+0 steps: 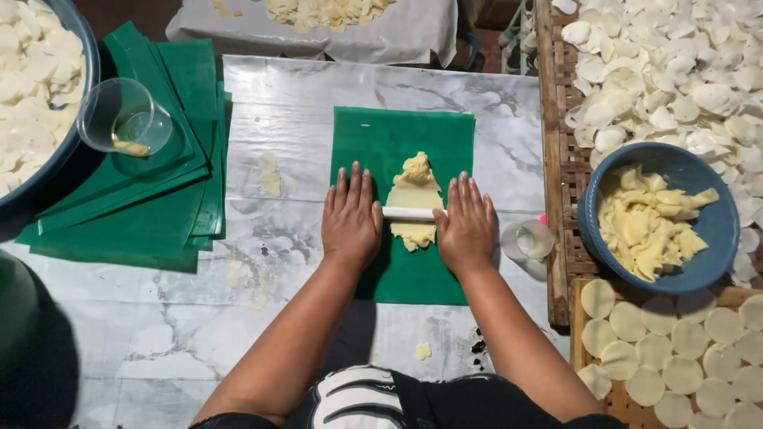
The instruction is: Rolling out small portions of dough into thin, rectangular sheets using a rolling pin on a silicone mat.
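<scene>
While flat on the white roller (409,213), both open grips — blue bowl (592,208) of dough scraps alongside.

Setting: a small food-making workshop, hand production of dough crackers or chips. Evidence: a marble-patterned work surface (159,334) smeared with dough scraps; a stack of green plastic sheets (151,199) at the left, one green sheet (413,270) laid out with a lump of pale dough (415,191) under a white roller (408,213); a blue bowl (592,214) of dough pieces; slatted wooden trays (560,159) covered with many thin white discs (675,71); further cut rounds (628,322) ranged in rows on a lower tray.
</scene>
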